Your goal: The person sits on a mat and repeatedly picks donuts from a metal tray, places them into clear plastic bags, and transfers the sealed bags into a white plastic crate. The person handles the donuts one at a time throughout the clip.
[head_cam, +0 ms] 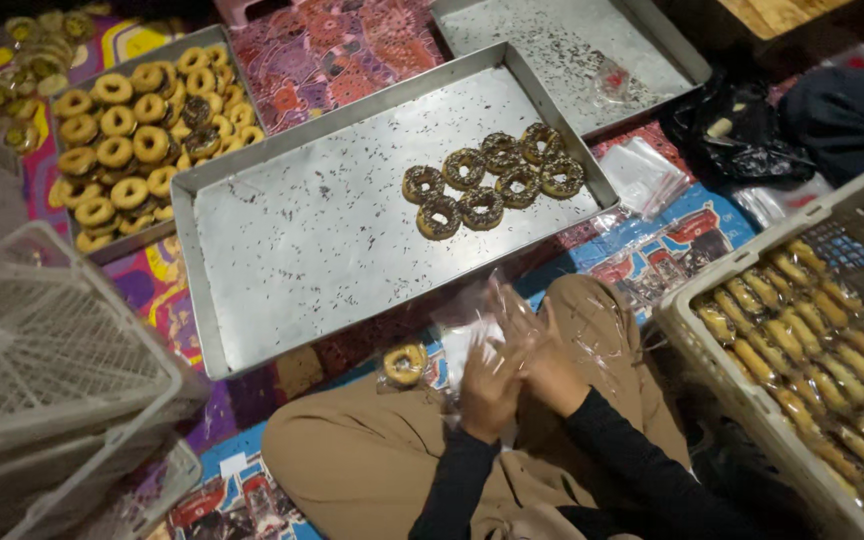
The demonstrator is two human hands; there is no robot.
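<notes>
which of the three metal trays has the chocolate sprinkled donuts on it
The middle tray, nearest the hands: seven dark donuts. The left tray holds plain ones.

Seven chocolate doughnuts (492, 182), three metal trays (252, 260), two white crates (712, 330)

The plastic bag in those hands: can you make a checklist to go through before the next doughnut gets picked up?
1. Both hands on the clear plastic bag: left hand, right hand. Ok.
2. Bag mouth open: cannot tell, blurred.
3. Bag empty: cannot tell.
4. Chocolate doughnuts left on the middle metal tray: ok, seven.
5. Room in the white crate of wrapped doughnuts: cannot tell.
6. Wrapped doughnut lies by the knee, outside the crate: not ok.
</notes>
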